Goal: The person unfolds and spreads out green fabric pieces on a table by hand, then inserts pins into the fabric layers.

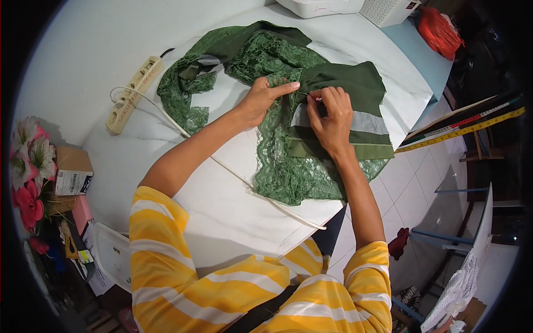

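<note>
Green lace fabric (277,166) with dark green lining (355,83) lies spread over the white marble-patterned table. A grey strip (369,123) runs across the lining. My left hand (264,100) grips the lace near its join with the lining, thumb stretched out on top and fingers partly hidden in the cloth. Close to that thumb, my right hand (331,114) is closed in a pinch over the lining. Between its fingertips is a thin, needle-like metal tool (303,93), its tip at the cloth; its exact kind is too small to make out.
A power strip (133,94) stands at the left, its white cable (233,173) crossing the table. White containers (322,6) and a red plastic bag (438,33) are at the back. Yellow measuring tape (466,130) hangs right; artificial flowers (30,172) and a cardboard box (73,166) sit left.
</note>
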Motion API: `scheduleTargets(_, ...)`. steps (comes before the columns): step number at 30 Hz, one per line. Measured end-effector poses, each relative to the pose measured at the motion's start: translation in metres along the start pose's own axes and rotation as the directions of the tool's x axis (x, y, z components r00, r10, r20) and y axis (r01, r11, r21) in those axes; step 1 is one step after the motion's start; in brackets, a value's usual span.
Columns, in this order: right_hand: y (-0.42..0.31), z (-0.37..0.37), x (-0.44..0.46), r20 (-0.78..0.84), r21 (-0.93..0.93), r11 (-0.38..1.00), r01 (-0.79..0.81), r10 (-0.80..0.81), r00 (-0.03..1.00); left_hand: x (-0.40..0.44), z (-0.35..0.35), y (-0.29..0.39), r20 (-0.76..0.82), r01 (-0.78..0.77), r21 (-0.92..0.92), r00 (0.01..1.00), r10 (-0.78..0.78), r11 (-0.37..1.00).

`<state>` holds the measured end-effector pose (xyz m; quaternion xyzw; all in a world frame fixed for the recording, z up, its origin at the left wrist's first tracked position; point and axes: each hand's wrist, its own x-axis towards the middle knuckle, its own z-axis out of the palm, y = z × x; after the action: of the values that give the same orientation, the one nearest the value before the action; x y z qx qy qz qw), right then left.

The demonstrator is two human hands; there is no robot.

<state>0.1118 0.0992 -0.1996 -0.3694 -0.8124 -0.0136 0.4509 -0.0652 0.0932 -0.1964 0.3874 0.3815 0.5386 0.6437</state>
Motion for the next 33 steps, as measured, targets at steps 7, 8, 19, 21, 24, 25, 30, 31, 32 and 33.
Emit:
scheduleTargets(7, -0.001, 0.001, -0.001, 0.049, 0.111, 0.991, -0.072, 0.067, 0.997, 0.004, -0.004, -0.008, 0.003, -0.024, 0.026, 1.0, 0.024, 0.999)
scheduleTargets(8, -0.001, 0.002, -0.002, 0.063, 0.149, 0.984, -0.097, 0.088, 0.994, 0.004, -0.004, -0.008, 0.008, -0.025, 0.025, 1.0, 0.025, 0.999)
scheduleTargets(19, 0.0, 0.001, 0.0, -0.024, 0.106, 0.993, -0.043, 0.046, 0.999, 0.01, -0.016, -0.016, 0.037, 0.027, 0.051, 0.999, -0.028, 0.998)
scheduleTargets(21, 0.001, 0.002, 0.0, -0.026, 0.083, 0.996, -0.025, 0.027, 0.999, 0.009, -0.014, -0.014, 0.026, 0.026, 0.052, 0.999, -0.027, 0.998)
scheduleTargets(24, 0.002, 0.003, -0.001, -0.028, 0.06, 0.998, -0.007, 0.008, 1.0, 0.007, -0.01, -0.01, 0.015, 0.025, 0.053, 1.0, -0.026, 0.998)
scheduleTargets(25, 0.002, 0.003, -0.001, -0.027, 0.051, 0.999, -0.006, 0.008, 1.0, 0.005, -0.008, -0.008, 0.007, 0.023, 0.047, 1.0, -0.024, 0.999)
scheduleTargets(30, 0.002, 0.004, -0.001, -0.027, 0.022, 1.0, -0.002, 0.003, 1.0, 0.004, -0.006, -0.006, -0.009, 0.012, 0.024, 1.0, -0.012, 1.0)
scheduleTargets(31, 0.002, 0.004, 0.0, -0.029, 0.02, 1.0, 0.001, 0.0, 1.0, 0.005, -0.008, -0.006, -0.003, 0.008, 0.019, 1.0, -0.008, 1.0)
scheduleTargets(32, 0.003, 0.004, 0.0, -0.031, 0.019, 1.0, 0.004, -0.003, 1.0, 0.005, -0.009, -0.006, 0.004, 0.004, 0.015, 1.0, -0.004, 1.0)
scheduleTargets(33, 0.003, 0.004, -0.001, -0.033, 0.017, 1.0, 0.007, -0.006, 0.999, 0.006, -0.01, -0.007, 0.01, 0.0, 0.01, 1.0, 0.0, 1.0)
